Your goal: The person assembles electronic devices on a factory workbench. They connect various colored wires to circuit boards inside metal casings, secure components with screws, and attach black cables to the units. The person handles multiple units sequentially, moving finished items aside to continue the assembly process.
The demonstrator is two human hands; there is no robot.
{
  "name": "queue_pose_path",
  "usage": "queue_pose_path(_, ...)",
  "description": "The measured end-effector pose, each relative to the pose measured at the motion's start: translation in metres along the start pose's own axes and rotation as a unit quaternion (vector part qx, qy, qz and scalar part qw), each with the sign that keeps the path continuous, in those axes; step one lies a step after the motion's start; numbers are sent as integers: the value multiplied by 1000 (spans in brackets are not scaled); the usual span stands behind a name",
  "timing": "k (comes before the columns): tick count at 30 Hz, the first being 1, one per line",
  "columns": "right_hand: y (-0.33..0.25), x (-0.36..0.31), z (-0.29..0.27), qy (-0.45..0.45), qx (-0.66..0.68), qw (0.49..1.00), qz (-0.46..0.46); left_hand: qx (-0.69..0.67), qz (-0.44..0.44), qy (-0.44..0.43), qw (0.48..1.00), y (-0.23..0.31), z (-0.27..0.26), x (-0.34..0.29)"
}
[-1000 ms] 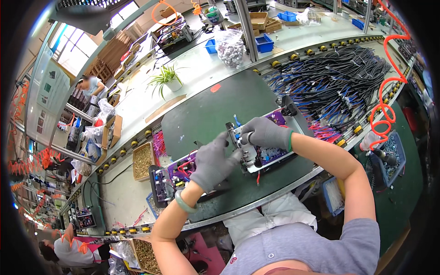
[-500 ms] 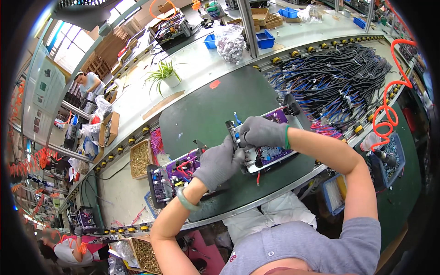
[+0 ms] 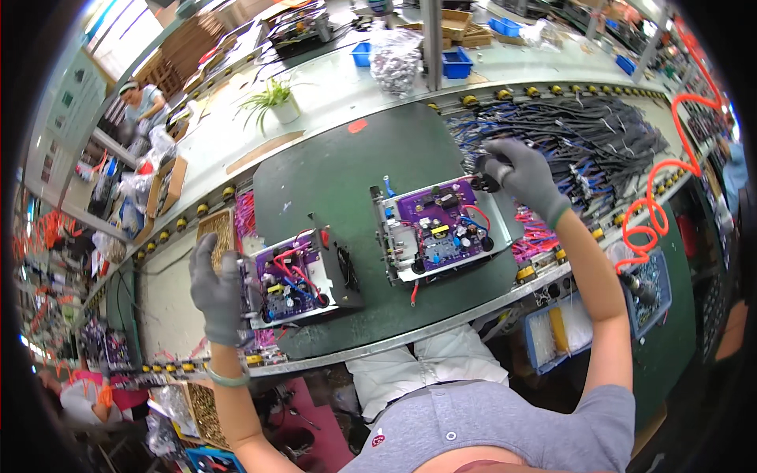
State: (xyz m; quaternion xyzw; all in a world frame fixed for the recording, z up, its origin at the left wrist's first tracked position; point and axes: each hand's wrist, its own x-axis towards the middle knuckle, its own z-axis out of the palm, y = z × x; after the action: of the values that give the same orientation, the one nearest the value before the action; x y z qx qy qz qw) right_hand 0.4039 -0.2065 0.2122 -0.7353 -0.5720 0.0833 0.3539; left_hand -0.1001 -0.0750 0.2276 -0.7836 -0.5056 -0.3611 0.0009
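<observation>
Two open metal units with purple circuit boards stand on a dark green mat (image 3: 315, 185). My left hand (image 3: 214, 296), in a grey glove, is beside the left end of the left unit (image 3: 288, 285). Its fingers are stretched upward and nothing shows in them. My right hand (image 3: 530, 183), also gloved, reaches to the far right corner of the right unit (image 3: 443, 229). Its fingers are curled round a black part (image 3: 485, 181) at that corner. Red and blue wires run over both boards. A short red lead (image 3: 415, 296) hangs from the right unit's near side.
A heap of black cables (image 3: 583, 142) lies at the far right. An orange coiled hose (image 3: 650, 213) hangs at the right, above a blue bin (image 3: 650, 296). A potted plant (image 3: 285, 109) and a bag of small parts (image 3: 396, 63) are on the far bench.
My hands have come apart from the right unit's left end. The left moved left past the left unit; the right went to the far right corner. The left unit now stands turned, its board showing.
</observation>
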Motion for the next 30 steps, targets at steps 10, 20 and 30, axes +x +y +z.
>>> queue_pose_path(10,53,-5,27,-49,197,979,9,-531,-392,-186,728,-107,59,-91)
queue_pose_path(20,103,10,-18,-53,49,997,3,-758,-302,-125,565,-27,79,-113)
queue_pose_path(30,261,24,-130,-44,51,992,106,-595,-264,-145,746,78,151,-190)
